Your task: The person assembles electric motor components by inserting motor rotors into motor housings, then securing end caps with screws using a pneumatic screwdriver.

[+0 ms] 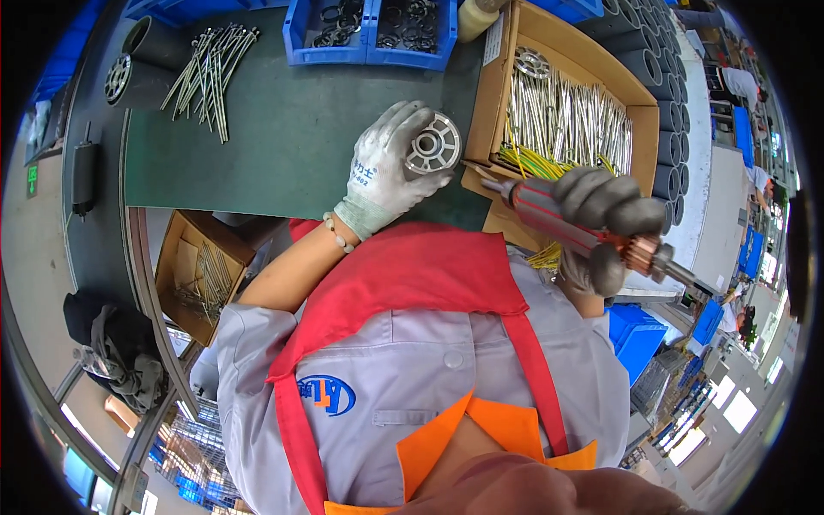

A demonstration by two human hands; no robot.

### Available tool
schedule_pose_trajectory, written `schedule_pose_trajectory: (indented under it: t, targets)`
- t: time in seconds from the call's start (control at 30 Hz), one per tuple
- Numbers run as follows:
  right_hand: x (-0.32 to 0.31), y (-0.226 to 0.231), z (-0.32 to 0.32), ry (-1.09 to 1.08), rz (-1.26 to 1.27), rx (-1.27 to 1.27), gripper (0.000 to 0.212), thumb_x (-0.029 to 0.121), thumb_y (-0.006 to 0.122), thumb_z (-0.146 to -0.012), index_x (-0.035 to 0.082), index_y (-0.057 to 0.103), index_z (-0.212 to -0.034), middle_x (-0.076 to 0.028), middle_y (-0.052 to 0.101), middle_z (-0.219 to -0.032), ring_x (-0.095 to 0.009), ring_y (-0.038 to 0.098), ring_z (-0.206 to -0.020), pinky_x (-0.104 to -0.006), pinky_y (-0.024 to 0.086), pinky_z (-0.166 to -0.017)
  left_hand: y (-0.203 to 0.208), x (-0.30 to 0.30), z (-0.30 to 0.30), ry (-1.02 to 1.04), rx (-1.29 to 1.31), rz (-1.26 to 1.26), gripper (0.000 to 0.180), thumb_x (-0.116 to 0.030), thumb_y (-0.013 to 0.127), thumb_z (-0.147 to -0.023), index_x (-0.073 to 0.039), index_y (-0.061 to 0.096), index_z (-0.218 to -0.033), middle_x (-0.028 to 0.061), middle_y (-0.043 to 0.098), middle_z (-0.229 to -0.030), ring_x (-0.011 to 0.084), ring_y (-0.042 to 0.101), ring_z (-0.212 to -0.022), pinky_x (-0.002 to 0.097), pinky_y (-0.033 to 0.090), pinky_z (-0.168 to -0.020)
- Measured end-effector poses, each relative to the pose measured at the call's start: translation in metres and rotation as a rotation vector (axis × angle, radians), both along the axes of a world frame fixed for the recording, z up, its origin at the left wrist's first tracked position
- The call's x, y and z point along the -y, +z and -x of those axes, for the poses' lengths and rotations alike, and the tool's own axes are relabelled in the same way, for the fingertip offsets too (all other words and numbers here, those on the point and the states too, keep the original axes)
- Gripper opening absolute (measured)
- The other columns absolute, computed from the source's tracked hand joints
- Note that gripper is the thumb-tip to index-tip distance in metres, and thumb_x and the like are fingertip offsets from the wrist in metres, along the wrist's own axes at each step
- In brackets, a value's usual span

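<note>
A round silver metal end cap (444,144) with spokes and a central hub is in my left hand (384,163), which wears a white glove. The fingers curl over its left side and the thumb passes below it, just above the green table. My right hand (606,206), in a grey-stained glove, grips a motor armature (549,215). This has a red-and-grey body, a copper commutator and a shaft sticking out at both ends. The armature is tilted in the air, in front of the cardboard box, and looks slightly blurred.
The cardboard box (491,107) at right holds metal rods (571,120), yellow-green wires (525,163) and another end cap. Grey tubes (666,142) are stacked beyond. Blue bins (412,58) hold black rings. Long bolts (210,77) and grey cylinders (148,84) lie far left.
</note>
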State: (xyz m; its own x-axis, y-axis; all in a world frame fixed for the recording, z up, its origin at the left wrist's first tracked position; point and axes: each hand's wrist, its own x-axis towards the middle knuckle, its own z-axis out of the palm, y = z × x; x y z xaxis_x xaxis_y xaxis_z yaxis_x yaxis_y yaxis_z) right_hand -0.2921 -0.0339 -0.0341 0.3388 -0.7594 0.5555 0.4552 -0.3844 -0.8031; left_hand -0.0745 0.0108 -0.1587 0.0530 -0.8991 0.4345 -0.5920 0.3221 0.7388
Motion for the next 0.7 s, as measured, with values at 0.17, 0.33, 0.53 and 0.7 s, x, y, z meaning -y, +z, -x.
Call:
schedule_pose_trajectory:
  t: [0.17, 0.33, 0.53, 0.7]
  targets:
    - [0.019, -0.006, -0.058, 0.115, -0.061, 0.138, 0.021, -0.001, 0.067, -0.079, 0.003, 0.056, -0.097, -0.013, 0.064, -0.087, -0.023, 0.064, -0.076, -0.039, 0.055, -0.071, 0.004, 0.005, -0.001, -0.027, -0.019, -0.019, 0.074, -0.026, 0.085, -0.061, -0.002, 0.056, -0.124, 0.0193, 0.059, -0.127, 0.0384, 0.054, -0.122, 0.0472, 0.045, -0.101]
    - [0.025, -0.018, -0.077, 0.012, 0.006, -0.187, 0.028, -0.004, 0.068, -0.075, 0.0, 0.059, -0.101, -0.012, 0.066, -0.092, -0.019, 0.065, -0.082, -0.0313, 0.054, -0.073, 0.006, 0.004, 0.0, -0.021, -0.078, -0.065, 0.074, -0.027, 0.085, -0.061, -0.001, 0.056, -0.124, 0.0201, 0.059, -0.126, 0.0391, 0.054, -0.122, 0.0467, 0.045, -0.101]
    - [0.029, -0.043, -0.081, -0.055, -0.027, -0.411, 0.03, 0.004, 0.075, -0.072, 0.001, 0.062, -0.099, -0.01, 0.067, -0.094, -0.016, 0.065, -0.084, -0.0293, 0.053, -0.077, 0.003, 0.001, -0.002, 0.017, -0.106, -0.041, 0.077, -0.028, 0.084, -0.061, -0.002, 0.053, -0.127, 0.0191, 0.058, -0.128, 0.0383, 0.053, -0.123, 0.0477, 0.044, -0.101]
    - [0.022, -0.054, -0.088, -0.103, -0.087, -0.358, 0.031, 0.002, 0.075, -0.071, 0.002, 0.061, -0.098, -0.01, 0.067, -0.094, -0.018, 0.065, -0.085, -0.0303, 0.053, -0.078, -0.003, 0.0, -0.002, 0.045, -0.091, 0.001, 0.079, -0.029, 0.084, -0.06, -0.004, 0.052, -0.128, 0.0183, 0.058, -0.128, 0.037, 0.052, -0.124, 0.047, 0.042, -0.101]
